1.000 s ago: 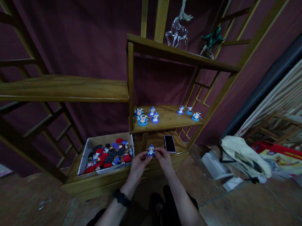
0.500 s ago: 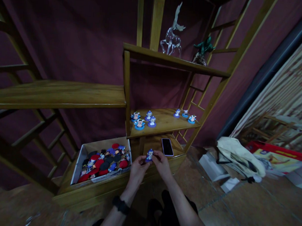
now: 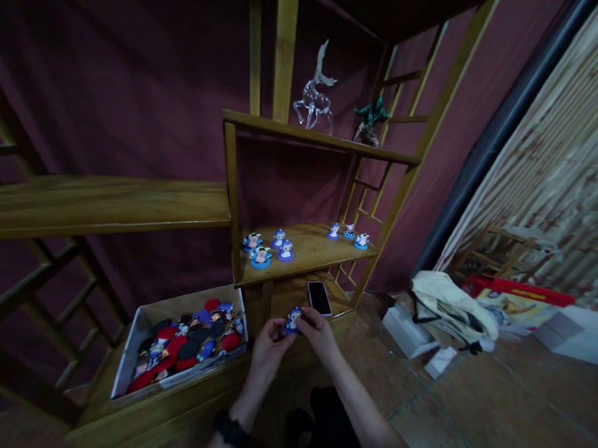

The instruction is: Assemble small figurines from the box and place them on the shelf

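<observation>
Left hand [image 3: 268, 345], right hand [image 3: 317, 330] pinching blue figurine [image 3: 291, 319], seemingly above shelf edge, phone [image 3: 319, 297] just beyond

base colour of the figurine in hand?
Blue base, on the small figurine pinched between both hands; head view shows it best.

I see a wooden shelf unit [image 3: 298, 254]: its middle shelf carries two clusters of small blue figurines [image 3: 269, 248], four on the left and three toward the right. The top shelf [image 3: 264, 123] holds a glass deer [image 3: 314, 96] and a green figure [image 3: 370, 120]. On the bottom board lie a phone [image 3: 319, 297] and an open box of figurines [image 3: 185, 341].
</observation>
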`<state>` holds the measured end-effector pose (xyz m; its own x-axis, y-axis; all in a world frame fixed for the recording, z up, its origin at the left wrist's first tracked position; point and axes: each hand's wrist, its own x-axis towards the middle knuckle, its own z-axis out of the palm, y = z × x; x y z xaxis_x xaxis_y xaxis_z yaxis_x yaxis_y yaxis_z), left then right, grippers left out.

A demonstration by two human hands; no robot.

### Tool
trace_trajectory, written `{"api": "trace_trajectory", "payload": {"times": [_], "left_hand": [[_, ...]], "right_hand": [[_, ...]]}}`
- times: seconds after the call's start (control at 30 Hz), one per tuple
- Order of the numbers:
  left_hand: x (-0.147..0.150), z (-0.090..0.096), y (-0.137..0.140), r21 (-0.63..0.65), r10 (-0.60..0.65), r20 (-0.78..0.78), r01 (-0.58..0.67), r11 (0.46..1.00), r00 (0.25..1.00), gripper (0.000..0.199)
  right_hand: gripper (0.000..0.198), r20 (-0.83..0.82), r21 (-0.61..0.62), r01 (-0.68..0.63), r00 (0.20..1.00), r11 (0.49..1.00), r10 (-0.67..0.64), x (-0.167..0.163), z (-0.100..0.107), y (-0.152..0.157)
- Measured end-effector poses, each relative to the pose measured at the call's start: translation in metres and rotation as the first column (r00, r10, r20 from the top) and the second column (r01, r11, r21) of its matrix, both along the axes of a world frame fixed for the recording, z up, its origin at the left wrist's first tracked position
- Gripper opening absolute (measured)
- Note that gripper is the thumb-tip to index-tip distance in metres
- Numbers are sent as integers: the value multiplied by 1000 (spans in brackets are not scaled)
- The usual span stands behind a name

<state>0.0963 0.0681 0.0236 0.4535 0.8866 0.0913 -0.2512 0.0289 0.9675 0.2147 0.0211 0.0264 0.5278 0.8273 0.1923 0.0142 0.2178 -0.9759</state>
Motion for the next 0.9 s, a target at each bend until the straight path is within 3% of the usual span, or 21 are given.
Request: {"api": "trace_trajectory", "payload": {"times": [0.37,0.57,0.73,0.9], "left_hand": [[5,3,-11,63,-8,-66,12,998,998,30],[3,9,-9,-59,-23,-16,22,998,1000,34],[0,5,-8,-177,-60,100,77,981,993,39],[0,4,-7,-176,-72,102,89,980,992,39]], "right_hand": [[31,174,-80,21,985,997,-7,4,8,-12],[32,65,-65,-68,995,996,72,11,17,-13],[38,-109,-134,-94,991,987,80,12,20,-15],[40,-161,-128,-116,982,985,94,10,23,-18]]}}
